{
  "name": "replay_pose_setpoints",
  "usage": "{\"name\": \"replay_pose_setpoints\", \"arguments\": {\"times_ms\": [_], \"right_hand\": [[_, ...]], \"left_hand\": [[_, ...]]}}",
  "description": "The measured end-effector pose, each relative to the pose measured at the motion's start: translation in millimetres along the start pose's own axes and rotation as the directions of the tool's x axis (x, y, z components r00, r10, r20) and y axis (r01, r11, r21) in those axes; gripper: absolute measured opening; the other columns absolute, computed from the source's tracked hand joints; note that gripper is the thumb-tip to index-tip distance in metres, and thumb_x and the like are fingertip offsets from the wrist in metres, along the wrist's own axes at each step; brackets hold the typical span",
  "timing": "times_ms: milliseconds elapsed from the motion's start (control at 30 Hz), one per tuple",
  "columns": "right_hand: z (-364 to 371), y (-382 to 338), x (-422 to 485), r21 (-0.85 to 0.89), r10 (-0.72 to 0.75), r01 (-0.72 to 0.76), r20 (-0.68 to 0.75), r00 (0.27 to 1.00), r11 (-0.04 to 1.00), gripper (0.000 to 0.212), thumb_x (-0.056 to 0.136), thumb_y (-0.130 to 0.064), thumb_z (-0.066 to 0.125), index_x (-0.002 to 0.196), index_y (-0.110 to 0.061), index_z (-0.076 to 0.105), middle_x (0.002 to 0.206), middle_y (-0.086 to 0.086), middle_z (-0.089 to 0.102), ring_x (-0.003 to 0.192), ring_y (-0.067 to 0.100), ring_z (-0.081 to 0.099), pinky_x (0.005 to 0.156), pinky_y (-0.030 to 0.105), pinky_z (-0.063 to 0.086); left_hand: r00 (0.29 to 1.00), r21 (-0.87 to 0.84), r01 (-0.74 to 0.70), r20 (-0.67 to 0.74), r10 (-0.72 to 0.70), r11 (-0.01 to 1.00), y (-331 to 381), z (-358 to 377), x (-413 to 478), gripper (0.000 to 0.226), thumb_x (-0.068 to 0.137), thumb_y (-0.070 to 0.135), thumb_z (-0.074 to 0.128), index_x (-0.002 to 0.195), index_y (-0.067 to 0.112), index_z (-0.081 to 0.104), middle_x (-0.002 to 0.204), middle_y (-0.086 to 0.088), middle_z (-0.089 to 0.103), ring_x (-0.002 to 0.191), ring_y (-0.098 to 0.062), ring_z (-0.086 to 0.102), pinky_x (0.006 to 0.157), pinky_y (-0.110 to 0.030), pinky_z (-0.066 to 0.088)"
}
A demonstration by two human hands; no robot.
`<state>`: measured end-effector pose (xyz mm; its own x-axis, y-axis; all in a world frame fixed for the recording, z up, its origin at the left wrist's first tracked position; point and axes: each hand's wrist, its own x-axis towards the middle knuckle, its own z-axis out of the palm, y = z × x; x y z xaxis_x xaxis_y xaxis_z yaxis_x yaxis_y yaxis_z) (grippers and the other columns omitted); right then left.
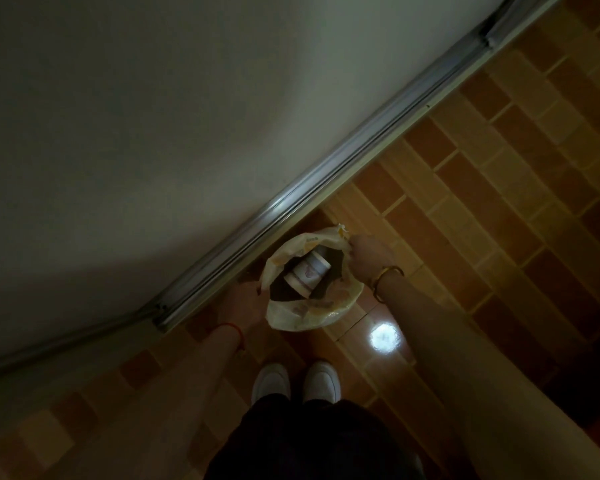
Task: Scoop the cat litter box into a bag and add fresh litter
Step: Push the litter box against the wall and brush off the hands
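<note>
Pretty dark here, so my left hand (245, 299) is half lost behind the bag (312, 315), and the cup's (307, 271) print is too small to read.

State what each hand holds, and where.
Both hold the plastic bag: right hand pinches its far rim, left hand grips its left side.

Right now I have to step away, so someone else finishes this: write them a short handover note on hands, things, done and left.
Left hand: grip on the near-left rim of the bag.
Right hand: pinching the far-right rim, holding it open.
The bag stands on the tiled floor beside the door track, with a white cup lying inside.
No litter box, scoop or fresh litter in view; scooping and refilling seemingly remain.
</note>
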<state>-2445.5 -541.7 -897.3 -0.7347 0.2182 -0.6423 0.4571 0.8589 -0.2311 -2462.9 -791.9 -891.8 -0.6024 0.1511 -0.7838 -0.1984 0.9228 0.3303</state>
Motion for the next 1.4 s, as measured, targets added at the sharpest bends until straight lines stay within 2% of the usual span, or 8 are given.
{"name": "replay_pose_setpoints", "arguments": {"times_ms": [100,233,400,533,733,867,1033,1400], "right_hand": [[7,-1,-2,-0.003,-0.029,0.029,-0.003,1.0,1.0,0.032,0.087,-0.007,0.049,0.117,-0.005,0.059,0.104,0.019,0.065,0.094,0.036,0.06,0.076,0.038,0.044],[10,1,-5,0.084,0.001,0.001,-0.017,1.0,0.996,0.019,0.09,-0.007,0.046,0.101,-0.006,0.061,0.097,0.017,0.064,0.079,0.03,0.058,0.061,0.032,0.038],[-7,4,-28,0.198,-0.023,0.023,-0.003,1.0,0.98,0.031,0.092,-0.018,0.055,0.123,-0.011,0.056,0.112,0.015,0.062,0.106,0.032,0.057,0.076,0.034,0.045],[-31,-1,-66,0.24,-0.008,0.003,0.019,1.0,0.971,0.036,0.093,-0.027,0.056,0.126,-0.013,0.058,0.124,0.011,0.06,0.112,0.029,0.056,0.088,0.036,0.048],[-90,-28,-144,0.286,-0.022,0.023,-0.009,1.0,0.958,0.044,0.097,-0.033,0.049,0.136,-0.013,0.051,0.126,0.011,0.06,0.113,0.029,0.054,0.09,0.035,0.044],[-139,-52,-202,0.274,-0.081,0.097,-0.07,0.994,0.957,0.044,0.097,-0.033,0.05,0.137,-0.012,0.05,0.131,0.012,0.058,0.119,0.029,0.05,0.094,0.035,0.04],[-216,-87,-276,0.246,-0.144,0.19,-0.19,0.971,0.95,0.043,0.099,-0.031,0.049,0.138,-0.014,0.048,0.126,0.014,0.059,0.117,0.032,0.05,0.093,0.037,0.04],[-321,-143,-412,0.101,-0.246,0.288,-0.303,0.921,0.952,0.046,0.097,-0.035,0.05,0.137,-0.013,0.05,0.134,0.009,0.056,0.127,0.03,0.046,0.103,0.042,0.038]], "left_hand": [[1.0,0.012,0.011,0.021,-0.011,1.0,-5,4,2,0.025,0.1,0.025,0.048,0.082,0.012,0.058,0.084,-0.009,0.061,0.08,-0.025,0.061,0.067,-0.032,0.044],[1.0,0.005,0.007,-0.011,-0.007,1.0,-8,6,-2,0.03,0.1,0.025,0.047,0.073,0.013,0.05,0.077,-0.006,0.055,0.075,-0.024,0.057,0.066,-0.03,0.042],[0.995,-0.023,-0.01,-0.098,0.008,1.0,-2,-8,-36,0.026,0.097,0.016,0.047,0.071,0.012,0.053,0.068,-0.001,0.051,0.064,-0.017,0.05,0.057,-0.028,0.036],[0.992,-0.098,-0.063,-0.111,0.052,0.993,8,-38,-80,0.024,0.099,0.02,0.047,0.076,0.026,0.048,0.076,-0.001,0.051,0.072,-0.016,0.05,0.064,-0.034,0.044],[0.975,-0.021,-0.179,-0.14,0.175,0.984,51,-94,-163,0.027,0.104,0.019,0.038,0.1,0.008,0.063,0.093,-0.008,0.058,0.085,-0.017,0.052,0.077,-0.025,0.038],[0.931,0.086,-0.324,-0.149,0.334,0.942,77,-134,-220,0.031,0.101,0.022,0.043,0.125,0.011,0.061,0.12,-0.009,0.063,0.112,-0.024,0.058,0.095,-0.03,0.042],[0.818,0.209,-0.481,-0.242,0.522,0.851,111,-187,-295,0.031,0.095,0.023,0.048,0.12,0.011,0.063,0.11,-0.011,0.067,0.102,-0.029,0.061,0.088,-0.039,0.048],[0.76,0.265,-0.511,-0.303,0.574,0.817,136,-273,-452,0.034,0.096,0.022,0.052,0.13,0.02,0.057,0.126,-0.002,0.062,0.116,-0.022,0.055,0.097,-0.037,0.043]]}}
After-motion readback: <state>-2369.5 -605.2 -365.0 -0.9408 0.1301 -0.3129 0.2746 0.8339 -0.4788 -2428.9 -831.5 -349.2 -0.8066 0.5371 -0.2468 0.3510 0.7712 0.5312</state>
